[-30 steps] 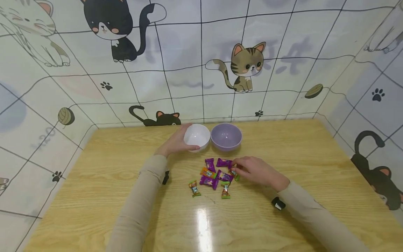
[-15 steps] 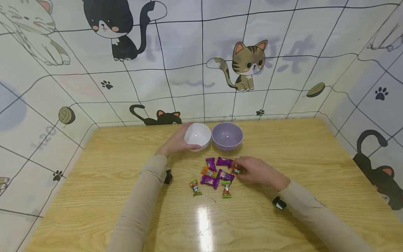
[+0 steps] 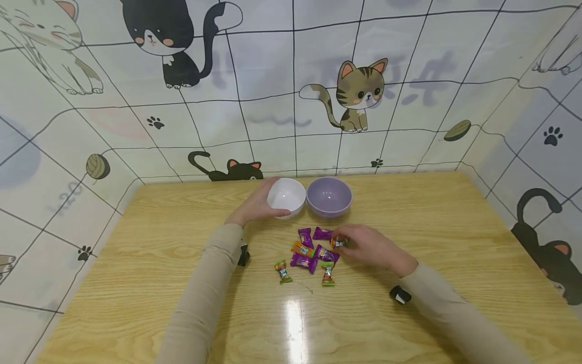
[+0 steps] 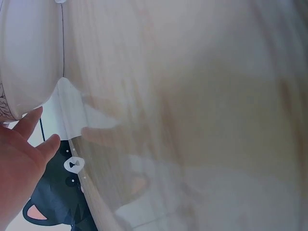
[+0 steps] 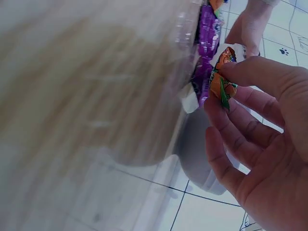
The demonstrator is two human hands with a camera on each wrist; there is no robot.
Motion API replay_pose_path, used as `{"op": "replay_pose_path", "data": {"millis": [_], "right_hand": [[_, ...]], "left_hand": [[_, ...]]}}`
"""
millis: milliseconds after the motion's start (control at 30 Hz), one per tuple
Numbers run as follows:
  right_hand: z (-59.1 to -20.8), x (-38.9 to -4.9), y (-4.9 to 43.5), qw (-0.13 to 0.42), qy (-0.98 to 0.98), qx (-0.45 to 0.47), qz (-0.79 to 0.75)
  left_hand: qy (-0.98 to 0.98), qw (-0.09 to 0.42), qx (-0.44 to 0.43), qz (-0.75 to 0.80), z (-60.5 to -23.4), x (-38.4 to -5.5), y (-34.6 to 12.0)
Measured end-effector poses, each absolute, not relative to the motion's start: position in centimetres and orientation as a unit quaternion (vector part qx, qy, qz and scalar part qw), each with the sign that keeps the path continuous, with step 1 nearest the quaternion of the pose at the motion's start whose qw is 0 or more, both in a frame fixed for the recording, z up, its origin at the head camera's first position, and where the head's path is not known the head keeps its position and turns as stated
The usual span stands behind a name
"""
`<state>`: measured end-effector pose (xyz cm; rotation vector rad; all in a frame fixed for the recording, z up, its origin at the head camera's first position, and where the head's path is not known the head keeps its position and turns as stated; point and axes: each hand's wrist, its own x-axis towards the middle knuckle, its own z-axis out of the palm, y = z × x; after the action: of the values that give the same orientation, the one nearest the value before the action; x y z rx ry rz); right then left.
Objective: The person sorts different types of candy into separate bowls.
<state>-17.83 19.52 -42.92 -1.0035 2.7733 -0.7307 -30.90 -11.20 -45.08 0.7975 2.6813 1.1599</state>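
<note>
My left hand (image 3: 256,203) holds the white bowl (image 3: 291,194) from its left side, thumb along the front and fingers toward the back. In the left wrist view a fingertip meets the underside of that bowl (image 4: 31,57). My right hand (image 3: 370,246) pinches an orange-and-green wrapped candy (image 5: 224,79) between thumb and fingers, just above the table. Several purple wrapped candies (image 3: 303,262) lie left of this hand, with an orange one (image 3: 302,248) among them. Two green-and-orange candies (image 3: 283,272) lie nearer the front, apart from each other.
A purple bowl (image 3: 329,197) stands right beside the white one, near the back edge of the wooden table (image 3: 159,242). Walls covered in cat-patterned sheeting (image 3: 268,116) enclose the back and both sides.
My right hand has picked up the candy at the pile's right side and moved it slightly left and back. The left hand stays at the white bowl.
</note>
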Motion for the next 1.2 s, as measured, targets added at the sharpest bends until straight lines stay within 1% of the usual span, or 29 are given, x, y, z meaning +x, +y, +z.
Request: {"op": "replay_pose_path", "data": {"millis": [267, 500, 633, 967, 1200], "right_hand": [[-42.0, -18.3, 18.3, 0.060, 0.912, -0.305, -0.269], [-41.2, -19.3, 17.4, 0.030, 0.889, -0.336, -0.309], [-40.9, -20.0, 16.9, 0.023, 0.877, -0.350, -0.328], [-40.1, -21.2, 15.4, 0.019, 0.868, -0.349, -0.352], [-39.8, -22.6, 14.5, 0.003, 0.865, -0.353, -0.357]], "left_hand": [[0.886, 0.055, 0.265, 0.377, -45.1, -31.0, -11.2], [0.883, 0.055, 0.267, 0.383, -45.0, -30.9, -11.3], [0.884, 0.054, 0.266, 0.381, -44.9, -30.7, -11.4], [0.881, 0.052, 0.273, 0.383, -45.0, -30.8, -11.3], [0.877, 0.053, 0.273, 0.393, -45.1, -30.8, -11.2]]}}
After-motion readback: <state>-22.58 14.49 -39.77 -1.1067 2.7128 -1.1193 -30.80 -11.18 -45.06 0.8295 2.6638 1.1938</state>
